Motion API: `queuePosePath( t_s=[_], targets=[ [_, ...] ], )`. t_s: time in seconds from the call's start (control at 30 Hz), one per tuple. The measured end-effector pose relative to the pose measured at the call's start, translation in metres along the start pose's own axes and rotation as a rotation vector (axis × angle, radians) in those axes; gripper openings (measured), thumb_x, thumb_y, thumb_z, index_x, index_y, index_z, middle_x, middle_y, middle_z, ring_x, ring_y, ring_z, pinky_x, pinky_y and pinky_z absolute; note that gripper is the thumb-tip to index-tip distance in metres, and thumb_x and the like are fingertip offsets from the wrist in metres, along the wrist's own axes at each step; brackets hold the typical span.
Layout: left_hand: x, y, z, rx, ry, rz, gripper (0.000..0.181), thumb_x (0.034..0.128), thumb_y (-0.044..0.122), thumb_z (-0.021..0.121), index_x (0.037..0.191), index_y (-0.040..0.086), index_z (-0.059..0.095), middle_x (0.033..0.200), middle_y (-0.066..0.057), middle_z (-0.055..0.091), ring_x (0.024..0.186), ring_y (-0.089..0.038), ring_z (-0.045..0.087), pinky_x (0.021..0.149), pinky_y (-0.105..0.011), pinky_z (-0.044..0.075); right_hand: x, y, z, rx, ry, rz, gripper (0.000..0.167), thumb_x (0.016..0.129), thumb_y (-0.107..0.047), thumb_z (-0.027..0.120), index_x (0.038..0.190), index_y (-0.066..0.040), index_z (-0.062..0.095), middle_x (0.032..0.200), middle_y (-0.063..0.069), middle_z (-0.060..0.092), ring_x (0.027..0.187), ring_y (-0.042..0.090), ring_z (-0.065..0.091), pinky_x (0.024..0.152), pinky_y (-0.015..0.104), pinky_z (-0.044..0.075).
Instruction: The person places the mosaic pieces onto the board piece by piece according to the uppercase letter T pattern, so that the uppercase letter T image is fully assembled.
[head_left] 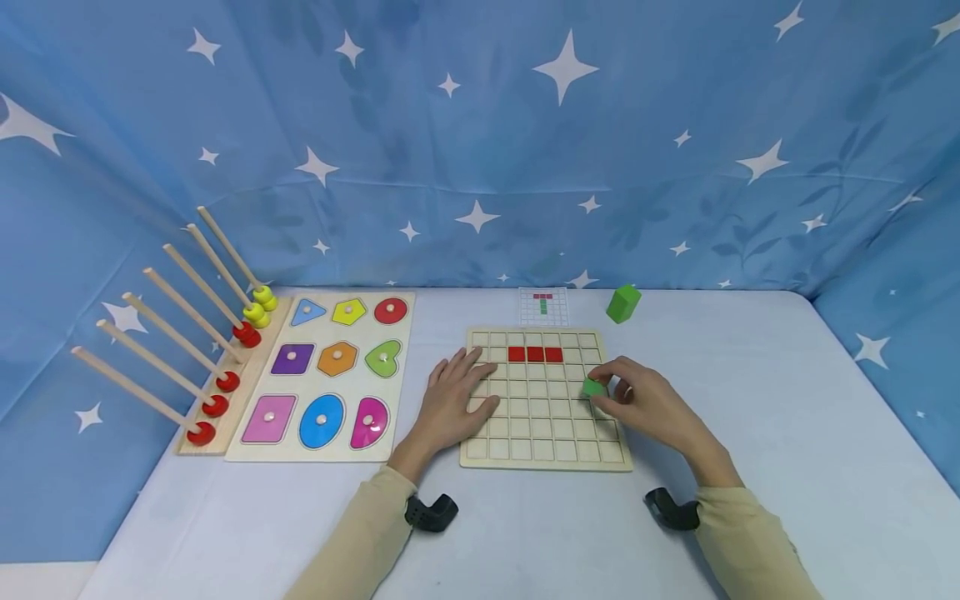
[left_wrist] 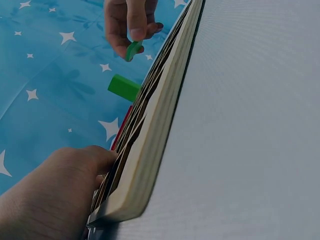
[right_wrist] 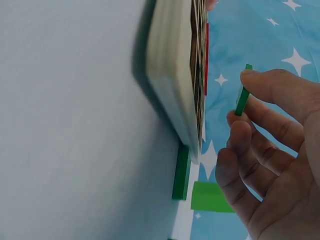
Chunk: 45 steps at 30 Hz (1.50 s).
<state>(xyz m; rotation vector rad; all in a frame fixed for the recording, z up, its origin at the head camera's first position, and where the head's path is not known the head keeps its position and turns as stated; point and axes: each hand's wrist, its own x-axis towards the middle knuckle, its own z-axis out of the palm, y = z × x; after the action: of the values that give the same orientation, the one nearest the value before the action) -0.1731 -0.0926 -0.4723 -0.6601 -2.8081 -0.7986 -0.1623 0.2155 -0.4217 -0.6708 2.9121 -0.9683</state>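
A wooden grid board (head_left: 517, 454) lies on the table, with three red square tiles (head_left: 535, 355) side by side in its second row from the back. On the board's left part rests my left hand (head_left: 448, 404), fingers spread and holding nothing. My right hand (head_left: 651, 403) pinches a green square tile (head_left: 593, 388) between thumb and fingertips above the board's right side. The right wrist view shows this tile (right_wrist: 243, 96) held on edge. Behind the board lies a small pattern card (head_left: 553, 313) with a red and green T shape. A green block (head_left: 622, 304) stands to the card's right.
At the left lies a knob puzzle board (head_left: 352, 333) with several coloured shapes. Beside it, a wooden base (head_left: 281, 321) carries several tall slanting pegs with red and yellow beads. A blue starred curtain (head_left: 480, 150) hangs behind the white table (head_left: 787, 400).
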Motion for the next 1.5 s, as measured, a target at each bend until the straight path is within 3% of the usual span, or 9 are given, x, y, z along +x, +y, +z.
queuePosePath(
  t_s=[0.53, 0.77, 1.5],
  targets=[
    [0.0, 0.0, -0.001, 0.008, -0.003, 0.002, 0.049, 0.0908, 0.04, 0.053, 0.135, 0.019, 0.052, 0.151, -0.008, 0.036, 0.144, -0.031, 0.025, 0.115, -0.053, 0.017, 0.02, -0.011, 0.007, 0.038, -0.041, 0.023, 0.029, 0.084, -0.019, 0.071, 0.112, -0.016, 0.063, 0.103, 0.0, 0.062, 0.073, 0.012, 0.053, 0.058, 0.022, 0.046],
    [0.0, 0.0, -0.001, -0.001, 0.0, 0.005, 0.049, 0.0908, 0.04, 0.052, 0.135, 0.019, 0.052, 0.151, -0.009, 0.036, 0.144, -0.032, 0.025, 0.115, -0.054, 0.017, 0.027, -0.016, 0.009, 0.042, -0.046, -0.005, 0.029, 0.085, -0.019, 0.07, 0.112, -0.014, 0.063, 0.105, 0.001, 0.063, 0.074, 0.013, 0.054, 0.061, 0.023, 0.046],
    [0.0, 0.0, 0.0, -0.003, -0.001, 0.002, 0.049, 0.0901, 0.039, 0.054, 0.134, 0.019, 0.052, 0.151, -0.008, 0.036, 0.144, -0.032, 0.024, 0.115, -0.055, 0.017, 0.061, -0.026, 0.02, 0.047, -0.082, 0.013, 0.03, 0.084, -0.019, 0.07, 0.112, -0.01, 0.064, 0.103, 0.005, 0.064, 0.072, 0.013, 0.055, 0.062, 0.027, 0.046]
  ],
)
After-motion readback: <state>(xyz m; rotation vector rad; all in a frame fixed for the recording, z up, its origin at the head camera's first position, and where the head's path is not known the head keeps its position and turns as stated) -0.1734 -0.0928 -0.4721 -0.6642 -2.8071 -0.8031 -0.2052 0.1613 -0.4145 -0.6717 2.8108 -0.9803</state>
